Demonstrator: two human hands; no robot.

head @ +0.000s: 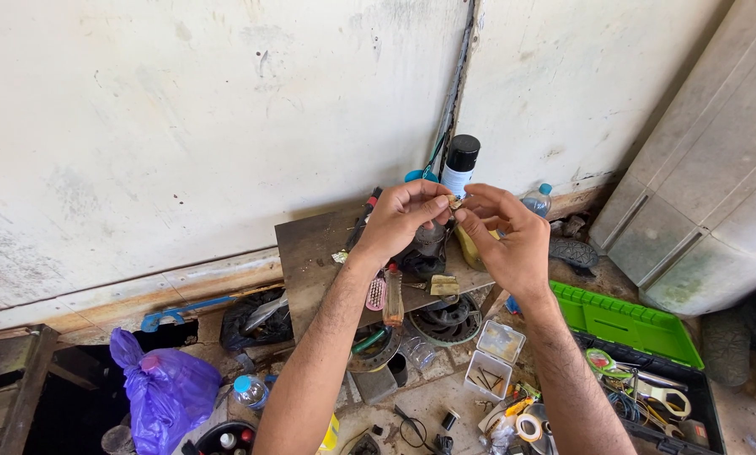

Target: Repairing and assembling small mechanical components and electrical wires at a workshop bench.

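Note:
My left hand and my right hand are raised together in front of the wall, fingertips meeting. Between them they pinch a small brownish metal part, too small to make out in detail. Right behind my hands stands a spray can with a black cap. Below them a small wooden table carries a dark round object, a slim bottle and a pink brush.
An open toolbox with a green lid lies at the right, full of tools and tape. Clear plastic boxes, gears, a purple bag, water bottles and loose parts cover the floor. A grey cabinet stands at right.

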